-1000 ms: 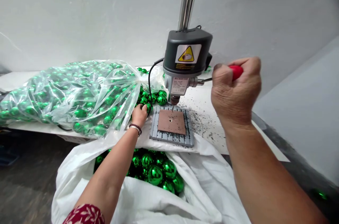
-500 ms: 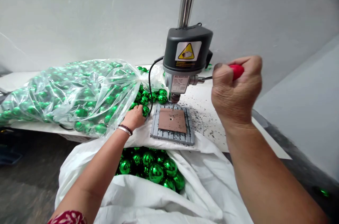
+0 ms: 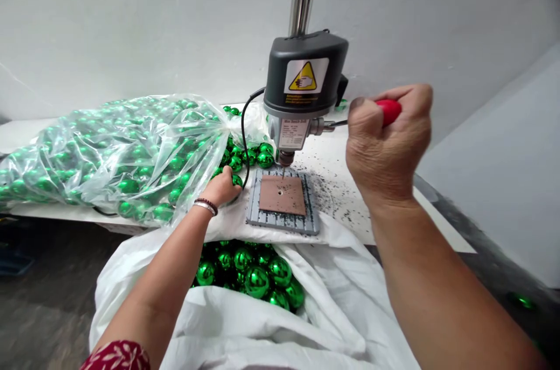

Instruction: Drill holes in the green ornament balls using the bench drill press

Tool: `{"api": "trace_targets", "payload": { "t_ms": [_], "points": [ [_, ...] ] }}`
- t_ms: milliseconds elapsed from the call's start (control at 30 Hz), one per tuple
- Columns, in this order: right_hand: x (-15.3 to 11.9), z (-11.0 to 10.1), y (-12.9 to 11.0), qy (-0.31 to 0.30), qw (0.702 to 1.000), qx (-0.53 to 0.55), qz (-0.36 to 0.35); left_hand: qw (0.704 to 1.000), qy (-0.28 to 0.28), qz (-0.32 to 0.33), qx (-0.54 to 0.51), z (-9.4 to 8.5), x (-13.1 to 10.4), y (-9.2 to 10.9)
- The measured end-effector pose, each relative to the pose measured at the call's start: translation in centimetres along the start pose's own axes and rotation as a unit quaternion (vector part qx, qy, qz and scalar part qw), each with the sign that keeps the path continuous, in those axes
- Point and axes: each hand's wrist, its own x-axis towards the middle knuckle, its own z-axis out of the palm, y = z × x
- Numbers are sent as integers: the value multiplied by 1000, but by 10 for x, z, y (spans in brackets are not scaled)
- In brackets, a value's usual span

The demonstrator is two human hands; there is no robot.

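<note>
My right hand (image 3: 387, 148) is wrapped round the red knob (image 3: 389, 112) of the drill press lever. The dark grey bench drill (image 3: 308, 72) stands to the left of that hand. Its thin bit points down over a brown square board (image 3: 282, 195) with a small hole, lying on the grey slotted base (image 3: 315, 221). To the left of the base, my left hand (image 3: 221, 188) has its thumb and fingers closed about a shiny green bauble (image 3: 237, 181); the fingers are partly hidden. More green baubles (image 3: 265, 159) lie just beyond it, by the mouth of a clear plastic bag.
The clear bag (image 3: 109, 154) full of green baubles covers the table's left side. A white cloth sack (image 3: 144, 276) holding several baubles (image 3: 257, 281) hangs open in front. Dark shavings litter the white table (image 3: 350, 206). A black cable (image 3: 244, 131) curves beside the drill.
My left hand has drawn back slightly to the left, with its thumb now raised beside the bauble. My right hand stays on the knob. The view has shifted a little.
</note>
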Motion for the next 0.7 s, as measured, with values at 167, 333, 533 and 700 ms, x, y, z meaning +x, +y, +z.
{"api": "trace_targets", "payload": {
  "t_ms": [167,333,533,700],
  "points": [
    [0,1,0,8,1000,-4,-5,996,-28,-7,-88,2,-6,-8],
    [-2,1,0,4,1000,2,-7,978,-13,-29,-207,5,-14,-14],
    [-2,0,2,3,1000,4,-13,810,-53,3,-584,-2,-30,-6],
    [-3,1,3,-7,1000,10,3,710,-162,-34,-685,4,-35,17]
  ]
}}
